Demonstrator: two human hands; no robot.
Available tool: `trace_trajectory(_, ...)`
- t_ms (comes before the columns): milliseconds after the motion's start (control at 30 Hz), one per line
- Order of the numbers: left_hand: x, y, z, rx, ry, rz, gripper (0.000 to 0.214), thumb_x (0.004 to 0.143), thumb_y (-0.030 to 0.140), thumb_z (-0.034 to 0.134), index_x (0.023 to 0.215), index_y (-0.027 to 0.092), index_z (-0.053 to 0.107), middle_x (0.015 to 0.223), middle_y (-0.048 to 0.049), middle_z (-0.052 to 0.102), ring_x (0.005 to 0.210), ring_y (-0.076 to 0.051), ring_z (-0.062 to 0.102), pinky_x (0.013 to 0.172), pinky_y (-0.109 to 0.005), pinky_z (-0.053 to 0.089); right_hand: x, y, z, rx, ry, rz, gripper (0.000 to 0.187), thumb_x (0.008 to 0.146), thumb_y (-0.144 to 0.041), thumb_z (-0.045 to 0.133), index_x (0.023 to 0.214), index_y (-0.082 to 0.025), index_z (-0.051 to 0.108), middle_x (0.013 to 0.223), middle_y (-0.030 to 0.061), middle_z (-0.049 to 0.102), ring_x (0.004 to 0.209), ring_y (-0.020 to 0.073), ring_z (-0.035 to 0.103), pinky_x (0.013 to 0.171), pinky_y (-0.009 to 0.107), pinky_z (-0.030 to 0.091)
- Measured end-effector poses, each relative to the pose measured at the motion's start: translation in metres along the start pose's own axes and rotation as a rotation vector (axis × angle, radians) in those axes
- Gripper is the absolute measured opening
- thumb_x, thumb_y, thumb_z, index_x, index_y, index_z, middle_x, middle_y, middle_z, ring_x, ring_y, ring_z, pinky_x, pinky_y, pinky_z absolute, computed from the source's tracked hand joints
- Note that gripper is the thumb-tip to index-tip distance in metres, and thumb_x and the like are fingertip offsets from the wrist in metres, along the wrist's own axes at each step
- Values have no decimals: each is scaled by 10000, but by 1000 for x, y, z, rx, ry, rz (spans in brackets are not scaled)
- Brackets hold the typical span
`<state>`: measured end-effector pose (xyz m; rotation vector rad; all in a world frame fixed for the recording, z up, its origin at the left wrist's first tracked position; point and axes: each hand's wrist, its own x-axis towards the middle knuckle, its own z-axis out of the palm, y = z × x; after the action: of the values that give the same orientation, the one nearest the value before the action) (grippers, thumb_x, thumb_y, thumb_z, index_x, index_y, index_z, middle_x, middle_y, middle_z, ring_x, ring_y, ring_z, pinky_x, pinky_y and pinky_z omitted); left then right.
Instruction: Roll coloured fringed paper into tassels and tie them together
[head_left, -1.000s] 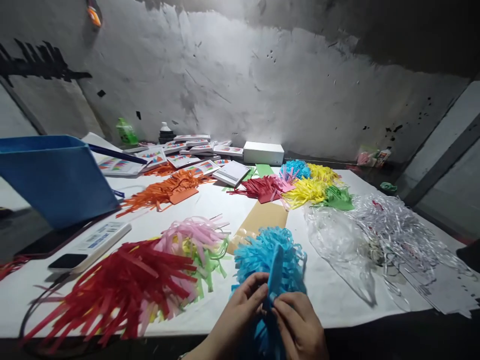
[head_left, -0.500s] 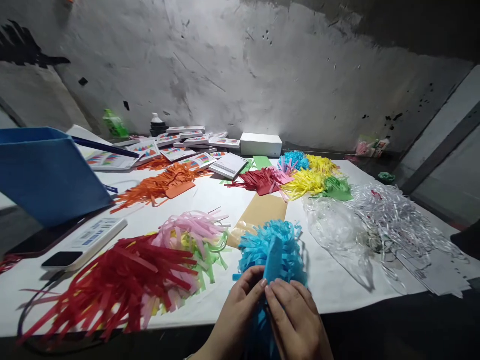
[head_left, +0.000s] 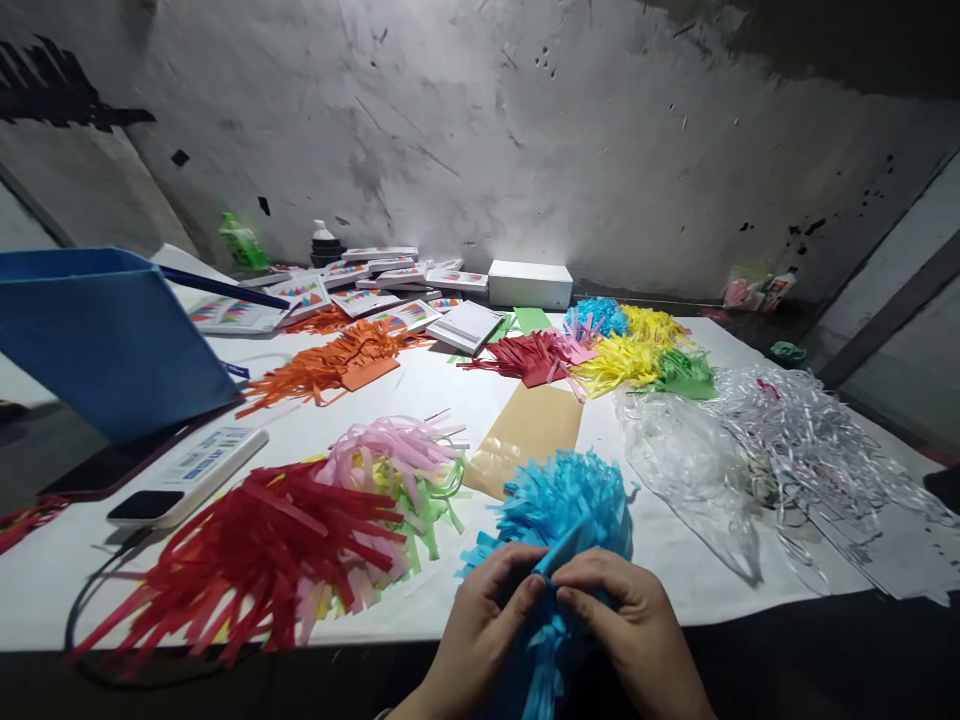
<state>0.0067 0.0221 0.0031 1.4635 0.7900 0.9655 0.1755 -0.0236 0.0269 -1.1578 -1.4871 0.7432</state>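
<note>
Both of my hands meet at the near edge of the white table (head_left: 60, 570) on a bundle of light blue fringed paper (head_left: 566, 505). My left hand (head_left: 487, 625) pinches the bundle's folded band from the left with thumb and fingers closed. My right hand (head_left: 637, 635) grips the same band from the right, fingers curled. The fringe fans up and away above my fingers, and more blue strips hang down between my wrists.
A heap of red, pink and green fringe (head_left: 300, 540) lies to the left. A tan envelope (head_left: 525, 430), clear plastic wrap (head_left: 697, 480), a blue bin (head_left: 105, 340), a white remote-like device (head_left: 187, 475) and more coloured fringes (head_left: 622, 355) with booklets (head_left: 390, 285) lie beyond.
The blue strip that stood upright between my fingers is now folded down into the bundle. Both hands have shifted slightly right and closed tighter on it.
</note>
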Motion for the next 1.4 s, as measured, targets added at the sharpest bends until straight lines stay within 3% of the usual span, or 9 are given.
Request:
trace_trajectory(67,2,1,0,22,-8,5,345,935,493,583,1043,204,738,990,-65,738,952,-247,669,851,-310,484,2,-2,-2,-26,-12,6,99,903,-174,663,867,-237,731,853,-7,739,811,133,713,738,185,551)
trace_trajectory(200,3,-1,1,-21,12,-59,376,929,519,579,1019,188,731,961,-60,740,951,-252,665,847,-307,477,-2,1,2,-200,12,-182,143,951,-124,533,952,-224,634,826,-9,669,746,112,667,690,187,531)
trace_trajectory(333,1,-1,3,-74,33,-117,386,898,534,619,1022,183,722,970,-55,738,961,-252,656,853,-296,472,-10,6,8,-398,29,-297,113,932,-141,589,1018,-215,579,923,25,642,861,142,656,769,219,536)
trace_trajectory(600,0,-2,4,-82,44,-118,393,887,545,626,992,182,733,957,-63,731,931,-243,632,852,-298,467,-10,4,7,-511,74,-255,121,972,-118,468,925,-214,526,812,17,612,746,141,637,667,228,528)
trace_trajectory(800,1,0,6,-127,59,-148,398,874,546,643,1002,176,714,988,-75,724,985,-263,635,897,-318,464,-15,12,6,-834,65,-556,254,912,-63,497,1129,-155,590,1033,128,687,868,217,685,751,326,573)
trace_trajectory(967,0,-4,7,-181,79,-129,376,839,515,702,1004,177,695,998,-74,703,991,-261,625,916,-332,470,-20,12,10,-979,135,-541,290,897,-244,631,1150,-102,620,1069,166,710,964,283,701,856,442,577)
trace_trajectory(1100,-3,-4,7,-152,66,-103,311,850,476,704,899,170,703,920,-63,676,908,-235,607,849,-311,480,-24,14,9,-1020,136,-533,224,896,-115,589,1107,-165,645,1050,103,734,965,242,709,978,485,505)
trace_trajectory(1233,-4,-1,8,-143,61,-70,288,839,451,724,810,166,702,872,-52,658,869,-216,597,833,-292,474,-26,13,7,-977,137,-501,208,908,-216,640,1109,-163,638,1065,102,728,986,238,702,1064,502,425)
trace_trajectory(1400,-5,-1,11,-148,46,-56,305,861,458,700,775,166,674,811,-34,631,800,-187,581,766,-263,478,-27,14,6,-935,139,-496,220,899,-100,593,1102,-173,634,1064,80,729,999,199,698,1154,487,329)
